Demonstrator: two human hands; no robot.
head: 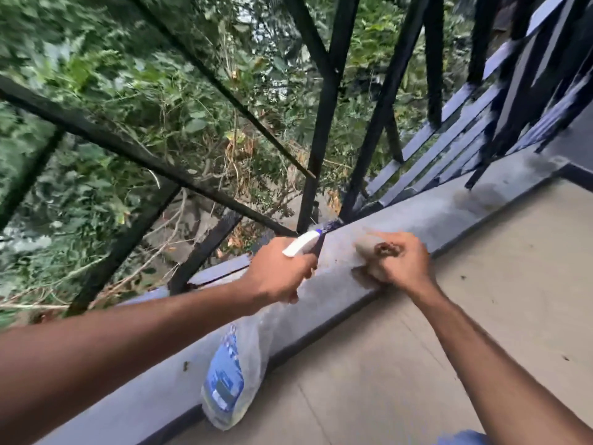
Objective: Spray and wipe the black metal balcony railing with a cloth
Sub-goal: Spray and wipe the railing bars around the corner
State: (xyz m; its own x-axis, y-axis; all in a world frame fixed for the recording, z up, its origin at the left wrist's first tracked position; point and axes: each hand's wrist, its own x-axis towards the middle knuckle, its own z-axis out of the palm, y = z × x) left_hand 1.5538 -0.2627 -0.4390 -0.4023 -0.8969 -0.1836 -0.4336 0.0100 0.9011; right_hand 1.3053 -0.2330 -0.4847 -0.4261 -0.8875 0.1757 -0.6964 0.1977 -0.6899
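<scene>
- Your left hand [279, 271] grips the trigger head of the spray bottle [226, 377]. Its clear body with a blue label hangs below your wrist, and the white nozzle points at the foot of the black railing [321, 130].
- Your right hand [402, 263] is curled round a bunched tan cloth [367, 248], pressed on the grey ledge [465, 207] near the nozzle.
- Aim at the bar joints, not through the gaps into the foliage [128, 107], where the mist is wasted.
- The bars look like flat-faced, square-edged strips, some upright and some slanted, in matte black. Wrap the cloth round each one so every face gets wiped.
- The ledge looks like smooth painted concrete, with brownish smears by the cloth.
</scene>
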